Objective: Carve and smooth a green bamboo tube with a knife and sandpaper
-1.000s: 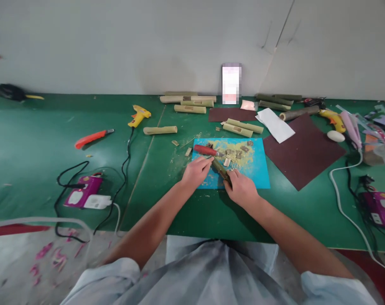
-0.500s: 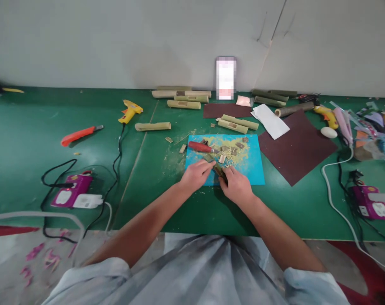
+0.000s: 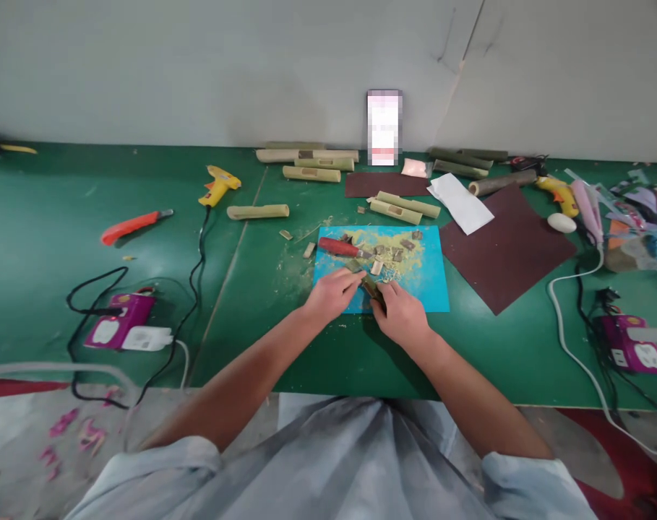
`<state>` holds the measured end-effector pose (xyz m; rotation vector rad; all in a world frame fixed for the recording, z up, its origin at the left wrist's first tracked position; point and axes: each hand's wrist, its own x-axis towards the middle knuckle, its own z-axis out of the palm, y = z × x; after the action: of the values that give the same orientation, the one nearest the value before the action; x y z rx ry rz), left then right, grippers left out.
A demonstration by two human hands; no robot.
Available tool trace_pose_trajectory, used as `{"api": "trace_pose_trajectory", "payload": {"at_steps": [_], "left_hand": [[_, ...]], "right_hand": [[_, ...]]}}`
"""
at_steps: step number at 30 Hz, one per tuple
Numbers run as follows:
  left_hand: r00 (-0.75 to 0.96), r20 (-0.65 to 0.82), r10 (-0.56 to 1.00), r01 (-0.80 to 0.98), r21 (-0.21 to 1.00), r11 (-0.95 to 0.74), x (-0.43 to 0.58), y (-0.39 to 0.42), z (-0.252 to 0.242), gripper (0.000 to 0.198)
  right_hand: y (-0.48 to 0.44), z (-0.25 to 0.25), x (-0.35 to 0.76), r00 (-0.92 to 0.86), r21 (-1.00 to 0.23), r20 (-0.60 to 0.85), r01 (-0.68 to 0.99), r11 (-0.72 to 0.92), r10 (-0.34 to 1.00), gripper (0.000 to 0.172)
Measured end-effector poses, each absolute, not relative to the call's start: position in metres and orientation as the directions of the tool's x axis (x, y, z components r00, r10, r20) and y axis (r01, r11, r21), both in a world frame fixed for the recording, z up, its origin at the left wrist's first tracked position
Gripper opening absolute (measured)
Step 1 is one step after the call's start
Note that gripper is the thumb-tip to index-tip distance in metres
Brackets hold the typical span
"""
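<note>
Over a blue sheet (image 3: 435, 292), left fingers (image 3: 353, 282) and right fingers (image 3: 389, 295) gripping bamboo piece (image 3: 370, 286), partly hidden

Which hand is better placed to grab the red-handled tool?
Probably the left hand: the red-handled tool lies just beyond it. The right hand is farther off, though both hands are on the bamboo piece.

The right hand (image 3: 401, 312) partly hides what seems a bamboo piece (image 3: 370, 287), and the upright screen (image 3: 384, 130) is blurred.
</note>
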<state>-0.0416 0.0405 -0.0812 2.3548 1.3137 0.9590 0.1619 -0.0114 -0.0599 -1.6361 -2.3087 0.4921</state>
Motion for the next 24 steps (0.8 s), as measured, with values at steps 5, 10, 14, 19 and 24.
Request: {"api": "trace_pose_trajectory", "payload": {"at_steps": [5, 10, 14, 19, 24], "left_hand": [[0.350, 0.418, 0.838, 0.650, 0.537, -0.539, -0.041, 0.041, -0.080, 0.029], [0.330, 0.423, 0.844, 0.648, 0.549, -0.529, -0.041, 0.041, -0.080, 0.029], [0.399, 0.406, 0.822, 0.616, 0.546, -0.568, -0.038, 0.036, -0.081, 0.030], [0.274, 0.423, 0.864, 0.625, 0.604, -0.494, -0.044, 0.045, -0.077, 0.024], [0.184, 0.368, 0.911, 0.597, 0.695, -0.401, -0.043, 0.050, -0.068, 0.018]], "right_hand": [[-0.011, -0.061, 0.163, -0.322, -0.412, 0.041, 0.857, 0.310, 0.946, 0.027], [-0.011, -0.063, 0.164, -0.310, -0.425, 0.060, 0.852, 0.306, 0.949, 0.027], [-0.011, -0.065, 0.164, -0.306, -0.454, 0.083, 0.835, 0.310, 0.948, 0.025], [-0.011, -0.067, 0.165, -0.251, -0.447, 0.132, 0.849, 0.284, 0.959, 0.023], [-0.010, -0.068, 0.168, -0.245, -0.419, 0.153, 0.861, 0.288, 0.957, 0.025]]}}
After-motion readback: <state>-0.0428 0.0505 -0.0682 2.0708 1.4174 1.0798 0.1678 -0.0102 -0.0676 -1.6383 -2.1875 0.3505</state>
